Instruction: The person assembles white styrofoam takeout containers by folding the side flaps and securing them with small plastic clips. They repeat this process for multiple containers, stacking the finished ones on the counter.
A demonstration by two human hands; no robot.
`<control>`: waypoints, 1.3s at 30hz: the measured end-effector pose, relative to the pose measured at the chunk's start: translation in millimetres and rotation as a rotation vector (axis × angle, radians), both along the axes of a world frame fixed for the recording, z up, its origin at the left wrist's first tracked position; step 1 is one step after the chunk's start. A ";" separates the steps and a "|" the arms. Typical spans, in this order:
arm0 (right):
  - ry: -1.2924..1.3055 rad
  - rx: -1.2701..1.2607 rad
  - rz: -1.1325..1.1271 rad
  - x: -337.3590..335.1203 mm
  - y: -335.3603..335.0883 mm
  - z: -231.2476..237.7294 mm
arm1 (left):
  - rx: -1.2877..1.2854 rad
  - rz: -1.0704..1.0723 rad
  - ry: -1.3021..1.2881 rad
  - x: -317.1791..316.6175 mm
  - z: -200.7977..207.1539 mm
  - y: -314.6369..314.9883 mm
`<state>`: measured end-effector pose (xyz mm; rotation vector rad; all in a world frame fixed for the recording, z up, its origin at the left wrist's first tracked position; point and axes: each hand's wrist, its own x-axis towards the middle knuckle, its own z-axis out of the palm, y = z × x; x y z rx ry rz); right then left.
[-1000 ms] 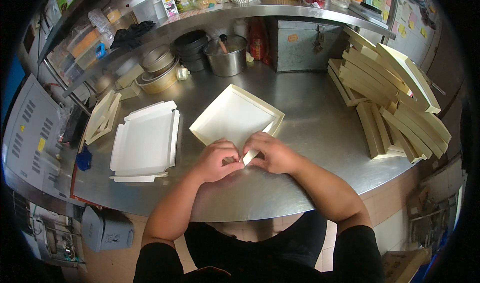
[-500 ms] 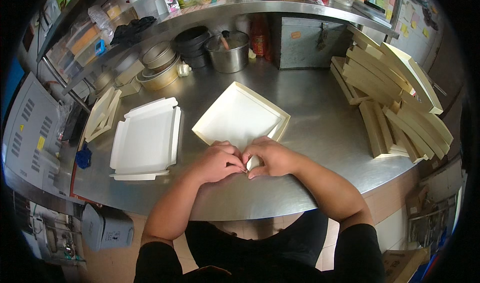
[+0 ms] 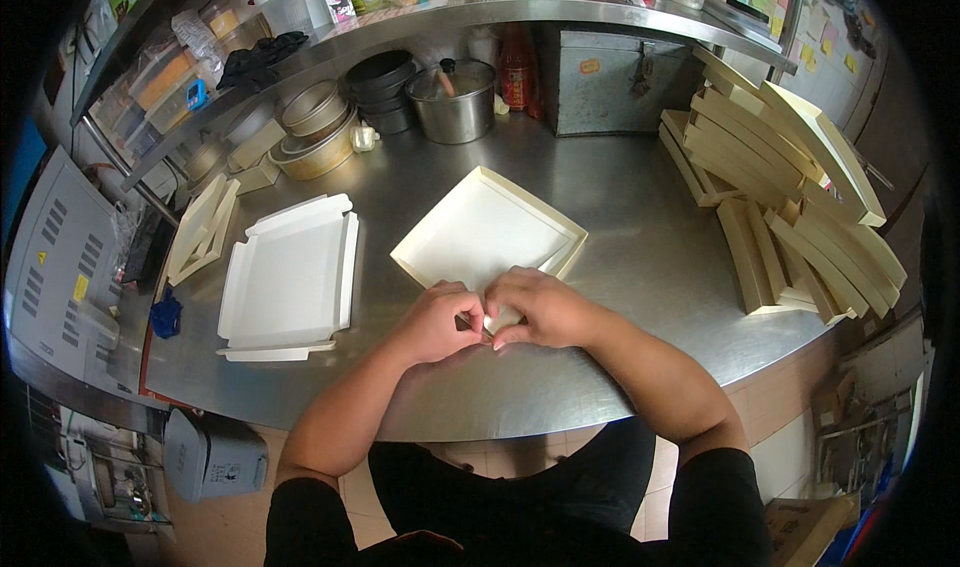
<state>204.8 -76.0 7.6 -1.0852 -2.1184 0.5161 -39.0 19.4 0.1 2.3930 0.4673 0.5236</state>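
A shallow cardboard box, white inside with cream raised walls, lies turned cornerwise on the steel table before me. My left hand is closed in a pinch at its near corner. Fingers of my right hand curl around the same corner, thumb below. Between the hands shows a small pale flap, apparently part of the box; its exact folds are hidden by my fingers. To the left rests a flat white carton blank with its edges partly folded up.
Folded cream boxes are piled at the right. More small cardboard frames stand at the left edge. Round pans, a steel pot and a grey metal chest line the back under a loaded shelf.
The box has shifted slightly right and turned a little. Both hands stay at its near corner, with the right fingers and thumb moved slightly over the pale flap.
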 end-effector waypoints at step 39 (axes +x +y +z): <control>-0.109 0.212 -0.721 38.3 16.4 -33.3 | 0.712 0.869 -0.168 -196.3 95.3 80.7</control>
